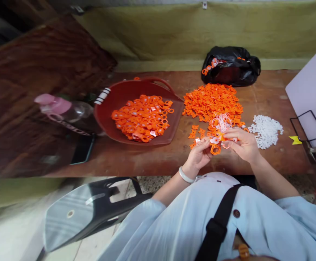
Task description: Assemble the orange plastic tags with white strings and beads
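My left hand (200, 153) is closed, its thumb and fingers pinching an orange plastic piece (215, 149) with a ring-shaped end and a pale centre. From the other side my right hand (243, 144) closes on the same piece, fingertips beside the left ones. Just behind the fingers lies a bundle of thin white-and-pink strings (221, 121). A large heap of small orange plastic parts (213, 99) spreads beyond it. To the right is a pile of small white plastic pieces (266, 130). A few loose orange parts (194, 131) lie left of the hands.
A dark red scoop-shaped basket (106, 123) holds many orange pieces, left on the brown table (136, 159). A black plastic bag (231, 67) stands at the back. Farther left are a pink-capped bottle (62, 107) and a phone (83, 149). A grey-black stool (92, 206) stands below.
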A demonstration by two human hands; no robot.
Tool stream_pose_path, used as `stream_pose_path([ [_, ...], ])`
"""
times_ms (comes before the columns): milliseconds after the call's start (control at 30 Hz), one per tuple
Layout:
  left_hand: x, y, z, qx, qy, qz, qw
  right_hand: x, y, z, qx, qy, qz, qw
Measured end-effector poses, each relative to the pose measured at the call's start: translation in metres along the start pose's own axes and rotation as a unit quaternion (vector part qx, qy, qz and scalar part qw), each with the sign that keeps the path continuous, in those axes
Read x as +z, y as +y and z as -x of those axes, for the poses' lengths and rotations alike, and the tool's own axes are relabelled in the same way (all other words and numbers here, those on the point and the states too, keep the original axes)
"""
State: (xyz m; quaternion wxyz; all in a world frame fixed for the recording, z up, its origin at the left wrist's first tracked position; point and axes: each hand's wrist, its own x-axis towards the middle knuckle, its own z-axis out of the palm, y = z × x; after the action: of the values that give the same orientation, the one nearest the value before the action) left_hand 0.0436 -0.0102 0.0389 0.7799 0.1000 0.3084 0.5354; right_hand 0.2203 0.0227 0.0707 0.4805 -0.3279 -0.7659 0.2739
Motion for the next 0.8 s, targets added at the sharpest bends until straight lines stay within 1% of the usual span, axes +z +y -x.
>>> stream_pose_path([
  [100, 0.004, -0.004, -0.002, 0.002, -0.010, 0.006, 1.000, -0.001, -0.003, 0.002, -0.047, -0.020, 0.030, 0.998],
  [200, 0.004, -0.006, -0.001, 0.006, -0.028, 0.003, 1.000, 0.000, -0.001, 0.003, -0.065, -0.013, 0.027, 0.997],
  [267, 0.003, -0.006, 0.000, 0.013, -0.034, -0.004, 0.999, 0.002, 0.000, 0.002, -0.072, -0.020, 0.020, 0.997],
  [400, 0.003, -0.004, 0.003, 0.016, -0.020, -0.022, 0.999, 0.006, 0.001, 0.000, -0.061, -0.048, 0.012, 0.997],
  [533, 0.002, -0.002, 0.004, 0.019, 0.004, -0.015, 1.000, 0.009, 0.003, -0.001, -0.058, -0.046, 0.000, 0.997],
  [667, 0.000, -0.002, 0.004, 0.020, 0.007, -0.024, 0.999, 0.010, 0.005, 0.000, -0.059, -0.045, -0.015, 0.997],
  [800, -0.001, -0.002, 0.002, 0.014, 0.007, -0.040, 0.999, 0.009, 0.007, 0.003, -0.030, -0.047, -0.009, 0.998],
])
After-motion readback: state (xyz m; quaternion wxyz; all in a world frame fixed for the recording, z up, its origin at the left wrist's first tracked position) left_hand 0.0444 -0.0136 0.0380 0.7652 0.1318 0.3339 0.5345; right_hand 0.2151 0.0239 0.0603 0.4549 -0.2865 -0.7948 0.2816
